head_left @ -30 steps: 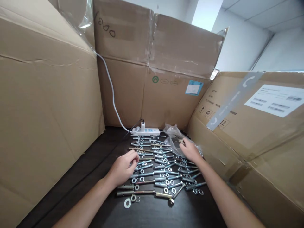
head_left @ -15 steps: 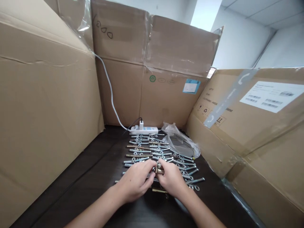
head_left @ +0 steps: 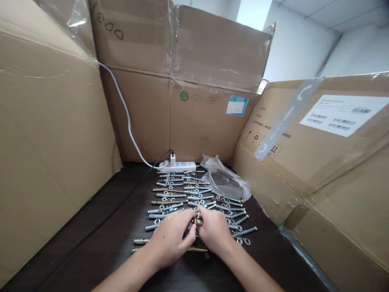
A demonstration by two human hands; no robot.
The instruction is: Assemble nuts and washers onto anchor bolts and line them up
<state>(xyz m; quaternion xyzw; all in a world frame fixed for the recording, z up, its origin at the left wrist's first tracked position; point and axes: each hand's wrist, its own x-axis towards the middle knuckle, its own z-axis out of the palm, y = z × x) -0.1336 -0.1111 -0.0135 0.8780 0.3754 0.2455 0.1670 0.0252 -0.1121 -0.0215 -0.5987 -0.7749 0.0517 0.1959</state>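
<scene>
Far L: tall carton (head_left: 54, 142) beside dark table (head_left: 94, 247). Then my L hand (head_left: 174, 237), grip closed, thumb + fingers pinching small brass-col. metal parts (head_left: 197, 221); these sit btwn both hands over nr rows, shape partly hidden. Bolts (head_left: 168, 202) w/ nuts, washers in rows under & bhd hands; pwr strip (head_left: 184, 166) at back. My R hand (head_left: 215, 231): grip closed on same parts. Further R: clear plastic bag (head_left: 209, 162), then labelled carton (head_left: 306, 158).
</scene>
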